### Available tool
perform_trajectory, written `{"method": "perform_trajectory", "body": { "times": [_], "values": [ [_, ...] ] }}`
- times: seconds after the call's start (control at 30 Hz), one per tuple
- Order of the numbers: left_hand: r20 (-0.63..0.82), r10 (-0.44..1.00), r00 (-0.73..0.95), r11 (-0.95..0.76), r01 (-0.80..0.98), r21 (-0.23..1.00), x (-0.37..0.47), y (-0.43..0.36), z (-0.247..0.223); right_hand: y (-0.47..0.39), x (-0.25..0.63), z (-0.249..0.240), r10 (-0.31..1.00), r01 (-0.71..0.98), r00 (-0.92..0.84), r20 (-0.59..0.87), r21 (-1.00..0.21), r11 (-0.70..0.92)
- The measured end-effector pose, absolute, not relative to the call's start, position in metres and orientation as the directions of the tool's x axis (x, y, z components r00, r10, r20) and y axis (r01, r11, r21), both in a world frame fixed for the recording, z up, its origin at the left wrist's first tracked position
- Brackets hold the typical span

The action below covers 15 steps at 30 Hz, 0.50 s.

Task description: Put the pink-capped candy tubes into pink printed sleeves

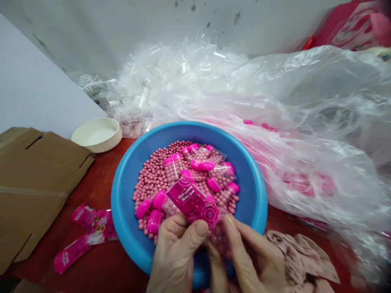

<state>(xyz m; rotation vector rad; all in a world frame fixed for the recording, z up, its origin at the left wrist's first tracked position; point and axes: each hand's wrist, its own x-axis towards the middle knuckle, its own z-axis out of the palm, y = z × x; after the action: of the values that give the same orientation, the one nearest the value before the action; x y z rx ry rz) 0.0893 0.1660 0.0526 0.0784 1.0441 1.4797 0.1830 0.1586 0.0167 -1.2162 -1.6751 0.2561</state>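
My left hand [175, 254] and my right hand [244, 256] meet over the near rim of a blue bowl [125, 203]. Between their fingertips they pinch a pink printed packet [194, 201], which tilts up and away to the left. A clear bottle of pink beads seems to sit under the packet by my right fingers, but it is blurred. The bowl holds many small pink beads [152, 175] and several clear bottles with bright pink caps [172, 165].
Pink packets [85, 232] lie on the red table left of the bowl. A flattened cardboard box [33, 179] is at far left, a cream dish [97, 134] behind it. Heaped clear plastic bags [275, 114] fill the back and right. A patterned cloth [302, 256] lies at right.
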Motion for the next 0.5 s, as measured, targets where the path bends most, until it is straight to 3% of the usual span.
{"method": "perform_trajectory", "body": {
  "times": [0.17,0.3,0.5],
  "values": [
    [-0.506,0.808,-0.301,0.118,-0.759,0.641,0.089,0.163,0.050,0.165,0.199,0.015,0.863,0.553,-0.151,0.483,-0.682,0.478],
    [-0.444,0.819,-0.365,0.076,-0.697,0.713,0.090,0.160,0.051,0.158,0.198,0.011,0.935,0.535,-0.071,0.348,-0.777,0.330],
    [-0.427,0.846,-0.319,0.135,-0.647,0.751,0.086,0.155,0.052,0.149,0.191,0.012,0.922,0.530,-0.057,0.382,-0.771,0.352]
  ]
}}
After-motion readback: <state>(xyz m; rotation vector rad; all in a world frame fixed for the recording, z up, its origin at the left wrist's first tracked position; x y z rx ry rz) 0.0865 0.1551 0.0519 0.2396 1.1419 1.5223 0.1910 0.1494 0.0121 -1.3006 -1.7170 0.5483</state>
